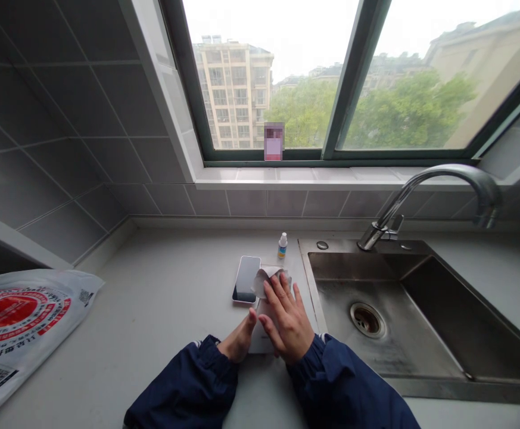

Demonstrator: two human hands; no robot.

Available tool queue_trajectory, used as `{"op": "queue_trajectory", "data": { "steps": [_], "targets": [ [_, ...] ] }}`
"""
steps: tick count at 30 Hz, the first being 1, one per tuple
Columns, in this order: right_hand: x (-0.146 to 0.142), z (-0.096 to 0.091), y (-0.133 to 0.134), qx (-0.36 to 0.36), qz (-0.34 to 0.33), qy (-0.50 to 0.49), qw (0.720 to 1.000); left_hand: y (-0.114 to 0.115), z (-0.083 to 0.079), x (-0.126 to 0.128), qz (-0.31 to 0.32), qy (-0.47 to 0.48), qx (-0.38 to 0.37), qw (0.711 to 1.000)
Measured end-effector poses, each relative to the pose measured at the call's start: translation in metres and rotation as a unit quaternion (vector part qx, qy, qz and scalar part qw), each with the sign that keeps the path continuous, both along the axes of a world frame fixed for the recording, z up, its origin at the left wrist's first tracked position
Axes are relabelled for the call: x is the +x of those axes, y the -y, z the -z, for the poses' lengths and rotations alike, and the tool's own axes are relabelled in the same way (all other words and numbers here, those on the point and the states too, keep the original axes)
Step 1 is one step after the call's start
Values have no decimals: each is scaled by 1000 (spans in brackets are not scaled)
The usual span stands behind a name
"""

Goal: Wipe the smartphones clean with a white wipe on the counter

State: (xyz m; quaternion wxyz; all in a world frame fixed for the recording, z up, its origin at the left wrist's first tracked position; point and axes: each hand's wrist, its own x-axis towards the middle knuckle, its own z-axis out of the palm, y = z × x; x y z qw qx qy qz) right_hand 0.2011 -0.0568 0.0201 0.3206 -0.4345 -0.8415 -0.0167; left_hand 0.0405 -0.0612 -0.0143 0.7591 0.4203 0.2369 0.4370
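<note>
My right hand [289,322] lies spread, palm down, over a pale flat rectangular object [260,344] on the counter. Its fingertips rest on a crumpled thin greyish wipe or cloth [263,285] near the object's far end. At the object's left edge is my left hand [238,341], thumb raised; its other fingers are mostly hidden, so its grip is unclear. A smartphone [247,280] with a dark screen lies face up just beyond the left hand. Behind the wipe stands a small white bottle [282,245] with a blue and yellow label.
To the right is a steel sink [331,292] with a curved chrome faucet [438,173]. A white plastic bag [31,322] with red print lies at the left of the white counter [165,310]. A tiled wall and window [282,71] rise behind.
</note>
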Motion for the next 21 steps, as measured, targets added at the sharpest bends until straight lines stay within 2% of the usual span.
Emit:
{"op": "queue_trajectory", "data": {
  "steps": [8,21],
  "targets": [
    [0,2,-1,-9,6,-25,1000,-1,6,-1,46,12,-19,999],
    [0,2,-1,-14,-3,-42,999,-4,6,0,28,47,-32,998]
  ]
}}
